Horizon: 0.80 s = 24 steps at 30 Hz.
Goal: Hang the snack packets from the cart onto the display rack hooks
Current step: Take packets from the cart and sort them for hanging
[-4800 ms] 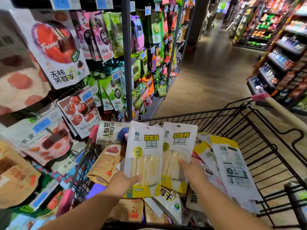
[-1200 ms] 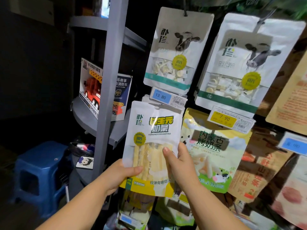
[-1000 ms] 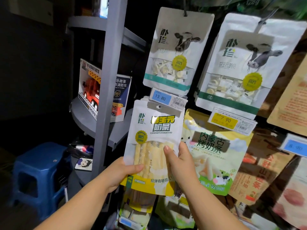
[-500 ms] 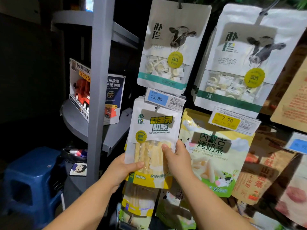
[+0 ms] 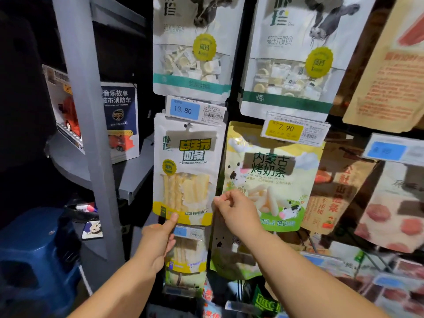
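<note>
Milk-stick pkt [image 5: 187, 171] sits at frame ctr, top hole over the hook [image 5: 188, 126], just under the blue 13.80 price tag [image 5: 183, 110]. I can't tell how far back on the peg it is. My left hand [image 5: 158, 242] pinches the pkt's btm yellow band, thumb on the front and fingers tucked behind. My right hand [image 5: 236, 210] is curled at the pkt's right edge. Whether it nips that edge or only brushes it, I can't tell from here.

Risks as I see them:
- If the hole is only on the hook tip, any downward or outward drag from the left pinch as I let go could slide the pkt off, and it drops toward the dark lower part of the frame.
- Pulling hard on the btm could tear the thin hang hole.
- The price tag overlaps the pkt top, so a sideways tug may knock the tag crooked or snag it.
- Right knuckles are close to the green-and-yellow pkt [image 5: 270, 175] next door, so a careless exit could swing it.
- A twin pkt [image 5: 185, 253] hangs right below, touching my left fingers, and could get pulled along.

Cart isn't in view, so I can't judge what's left to hang.
</note>
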### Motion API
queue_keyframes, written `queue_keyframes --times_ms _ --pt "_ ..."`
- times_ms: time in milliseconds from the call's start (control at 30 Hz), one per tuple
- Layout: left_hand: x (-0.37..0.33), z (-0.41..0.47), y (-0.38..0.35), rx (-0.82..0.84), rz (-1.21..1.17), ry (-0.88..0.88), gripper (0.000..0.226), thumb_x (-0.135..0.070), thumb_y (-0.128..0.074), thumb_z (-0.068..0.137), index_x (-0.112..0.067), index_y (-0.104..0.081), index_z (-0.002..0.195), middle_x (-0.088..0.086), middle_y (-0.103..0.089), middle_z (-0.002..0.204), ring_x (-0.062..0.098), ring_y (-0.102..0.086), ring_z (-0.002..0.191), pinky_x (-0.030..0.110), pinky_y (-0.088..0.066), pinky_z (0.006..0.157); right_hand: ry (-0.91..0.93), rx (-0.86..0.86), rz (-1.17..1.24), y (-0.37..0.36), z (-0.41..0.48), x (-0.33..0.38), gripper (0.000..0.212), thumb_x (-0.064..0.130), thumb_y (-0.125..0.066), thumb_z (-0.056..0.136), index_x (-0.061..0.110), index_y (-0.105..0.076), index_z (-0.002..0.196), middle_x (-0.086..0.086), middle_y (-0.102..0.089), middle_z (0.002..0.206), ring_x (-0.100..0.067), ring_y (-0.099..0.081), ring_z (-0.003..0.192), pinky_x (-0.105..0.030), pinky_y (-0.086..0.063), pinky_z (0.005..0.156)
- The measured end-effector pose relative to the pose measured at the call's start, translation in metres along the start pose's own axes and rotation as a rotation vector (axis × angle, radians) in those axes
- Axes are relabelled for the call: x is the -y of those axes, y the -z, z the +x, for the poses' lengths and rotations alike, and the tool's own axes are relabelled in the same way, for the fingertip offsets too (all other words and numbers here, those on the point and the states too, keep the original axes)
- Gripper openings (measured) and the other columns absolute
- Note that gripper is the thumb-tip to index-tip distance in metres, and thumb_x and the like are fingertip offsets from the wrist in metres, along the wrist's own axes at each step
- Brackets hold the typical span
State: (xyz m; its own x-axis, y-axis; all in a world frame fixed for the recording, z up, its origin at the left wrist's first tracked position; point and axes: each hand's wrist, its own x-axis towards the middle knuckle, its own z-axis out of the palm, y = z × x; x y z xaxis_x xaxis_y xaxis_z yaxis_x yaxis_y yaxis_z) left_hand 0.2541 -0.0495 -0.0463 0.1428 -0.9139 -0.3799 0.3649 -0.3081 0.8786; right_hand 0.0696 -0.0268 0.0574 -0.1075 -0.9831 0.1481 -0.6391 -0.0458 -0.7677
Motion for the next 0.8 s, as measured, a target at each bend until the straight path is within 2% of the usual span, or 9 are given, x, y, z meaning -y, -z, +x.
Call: queue_keyframes --times_ms 33,100,167,267,333,433,533,667,800 --pt "0.004 -0.006 -0.004 -0.025 0.016 -0.024 0.031 -0.034 -0.07 0.086 -0.009 -0.052 0.086 0.01 -0.051 0.075 0.014 -0.046 0.06 0.023 -0.047 0.057 -0.012 0.01 -0.016 0.004 -0.004 -0.003 0.018 0.036 -0.056 0.096 0.021 -0.053 0.086 0.011 -0.053 0.069 -0.005 -0.049 0.064 -0.021 -0.035 0.055" --pt "0.011 -0.02 -0.015 -0.067 0.077 -0.085 0.04 -0.028 -0.068 0.089 -0.014 -0.037 0.068 0.004 -0.036 0.056 0.016 -0.036 0.052 0.027 -0.037 0.054 -0.024 0.017 -0.036 0.015 -0.014 -0.01 0.021 0.039 -0.053 0.097 0.021 -0.053 0.085 0.011 -0.054 0.071 -0.007 -0.049 0.069 -0.027 -0.036 0.061" --pt "0.023 -0.031 -0.029 -0.053 0.16 -0.147 0.043 -0.026 -0.067 0.09 -0.015 -0.034 0.065 -0.001 -0.028 0.046 0.018 -0.031 0.049 0.031 -0.031 0.054 -0.052 0.009 -0.041 0.028 -0.027 -0.019 0.024 0.039 -0.052 0.098 0.019 -0.056 0.085 0.008 -0.056 0.072 -0.007 -0.051 0.071 -0.029 -0.04 0.068" --pt "0.044 -0.052 -0.062 0.064 0.292 -0.148 0.033 -0.033 -0.068 0.088 -0.006 -0.049 0.087 0.003 -0.039 0.056 0.019 -0.037 0.049 0.03 -0.031 0.057 -0.138 -0.015 0.032 0.044 -0.048 -0.047 0.032 0.044 -0.054 0.094 0.02 -0.054 0.073 -0.003 -0.069 0.077 -0.022 -0.065 0.078 -0.039 -0.053 0.081" --pt "0.061 -0.066 -0.09 0.138 0.345 -0.095 0.05 -0.044 -0.073 0.078 -0.01 -0.044 0.097 0.004 -0.044 0.074 0.017 -0.044 0.055 0.03 -0.035 0.056 -0.19 -0.059 0.056 0.061 -0.067 -0.07 0.039 0.053 -0.053 0.087 0.018 -0.055 0.072 -0.004 -0.071 0.075 -0.026 -0.067 0.078 -0.045 -0.054 0.079" --pt "0.094 -0.09 -0.135 0.334 0.417 -0.039 0.058 -0.048 -0.072 0.074 -0.005 -0.046 0.102 0.003 -0.043 0.073 0.016 -0.043 0.056 0.029 -0.034 0.052 -0.278 -0.126 0.013 0.093 -0.101 -0.106 0.037 0.047 -0.052 0.094 0.016 -0.055 0.075 -0.002 -0.069 0.075 -0.024 -0.065 0.079 -0.039 -0.052 0.078" --pt "0.134 -0.127 -0.175 0.501 0.489 0.015 0.037 -0.031 -0.066 0.089 -0.006 -0.043 0.103 0.002 -0.043 0.072 0.015 -0.042 0.059 0.027 -0.035 0.052 -0.385 -0.21 -0.028 0.126 -0.145 -0.146 0.034 0.043 -0.052 0.096 0.019 -0.051 0.072 -0.006 -0.066 0.078 -0.027 -0.064 0.083 -0.039 -0.049 0.078" --pt "0.186 -0.19 -0.218 0.783 0.634 0.036 0.028 -0.024 -0.062 0.093 -0.014 -0.039 0.079 0.002 -0.038 0.062 0.009 -0.037 0.046 0.018 -0.031 0.042 -0.556 -0.318 -0.067 0.162 -0.217 -0.203 0.034 0.045 -0.053 0.095 0.023 -0.05 0.069 -0.011 -0.071 0.09 -0.031 -0.066 0.088 -0.037 -0.05 0.078" --pt "0.248 -0.251 -0.235 1.06 0.82 0.141 0.034 -0.024 -0.058 0.095 -0.019 -0.039 0.068 0.0 -0.036 0.053 0.008 -0.037 0.04 0.019 -0.029 0.042 -0.735 -0.407 -0.055 0.191 -0.307 -0.249 0.035 0.038 -0.051 0.096 0.024 -0.046 0.064 -0.019 -0.07 0.092 -0.039 -0.065 0.093 -0.05 -0.052 0.083"
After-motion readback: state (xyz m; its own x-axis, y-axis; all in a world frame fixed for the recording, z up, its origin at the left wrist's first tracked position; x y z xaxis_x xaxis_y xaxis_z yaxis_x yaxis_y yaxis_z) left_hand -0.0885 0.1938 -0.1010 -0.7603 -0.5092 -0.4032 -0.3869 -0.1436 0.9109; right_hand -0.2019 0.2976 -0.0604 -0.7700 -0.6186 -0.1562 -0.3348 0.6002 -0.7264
